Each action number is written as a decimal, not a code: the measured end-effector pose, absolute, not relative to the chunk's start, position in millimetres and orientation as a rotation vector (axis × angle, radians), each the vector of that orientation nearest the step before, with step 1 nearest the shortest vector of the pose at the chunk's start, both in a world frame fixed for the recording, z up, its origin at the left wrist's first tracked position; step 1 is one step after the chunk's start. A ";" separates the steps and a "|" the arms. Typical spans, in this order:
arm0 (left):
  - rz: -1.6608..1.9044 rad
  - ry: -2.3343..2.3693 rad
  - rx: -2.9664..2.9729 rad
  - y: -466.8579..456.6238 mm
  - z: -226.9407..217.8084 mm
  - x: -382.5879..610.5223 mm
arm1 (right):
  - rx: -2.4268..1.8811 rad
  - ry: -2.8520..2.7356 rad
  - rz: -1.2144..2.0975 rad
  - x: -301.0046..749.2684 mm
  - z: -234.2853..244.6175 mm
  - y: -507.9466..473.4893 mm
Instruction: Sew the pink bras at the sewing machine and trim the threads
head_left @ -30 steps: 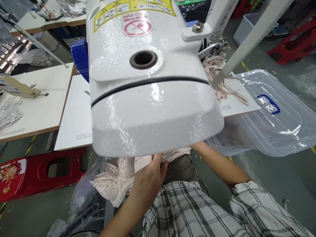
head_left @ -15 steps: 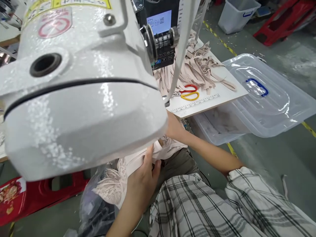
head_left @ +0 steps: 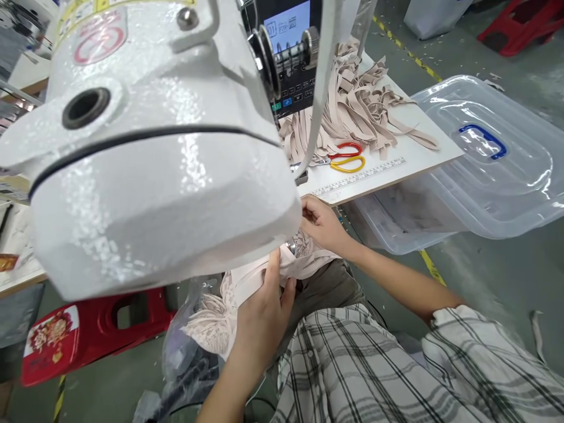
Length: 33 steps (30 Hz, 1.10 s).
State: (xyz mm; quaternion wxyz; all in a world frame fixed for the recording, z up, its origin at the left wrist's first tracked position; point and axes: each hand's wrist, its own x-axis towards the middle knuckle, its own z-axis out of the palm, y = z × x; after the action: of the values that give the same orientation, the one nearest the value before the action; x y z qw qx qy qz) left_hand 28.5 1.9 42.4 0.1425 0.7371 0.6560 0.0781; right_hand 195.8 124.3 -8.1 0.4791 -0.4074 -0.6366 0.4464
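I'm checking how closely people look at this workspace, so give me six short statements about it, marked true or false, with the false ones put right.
1. The left hand touches the lace garment. True.
2. The scissors lie on the table near a heap of straps. True.
3. The scissors are in a hand. False: both the left hand and the right hand are apart from them.
4. The clear lid has a blue handle. True.
5. Every stool in view is yellow. False: the stool at lower left is red.
6. The screen is dark. False: the screen is lit.
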 end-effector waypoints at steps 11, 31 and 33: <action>0.191 1.883 2.181 2.7 45.3 32.6 | -0.932 -1.533 1.268 199.6 -10.5 98.2; 0.587 1.798 2.474 -42.4 5.4 67.4 | -1.099 -1.411 1.436 205.3 0.6 41.7; 0.629 1.717 2.490 -52.2 1.6 76.5 | -1.078 -1.381 1.448 211.8 1.9 32.7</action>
State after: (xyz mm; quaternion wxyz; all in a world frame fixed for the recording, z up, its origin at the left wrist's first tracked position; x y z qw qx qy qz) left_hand 76.5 -52.2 1.6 0.0261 0.8057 0.5557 0.2036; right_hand 211.8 32.7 1.9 0.4208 -0.4302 -0.5511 0.5781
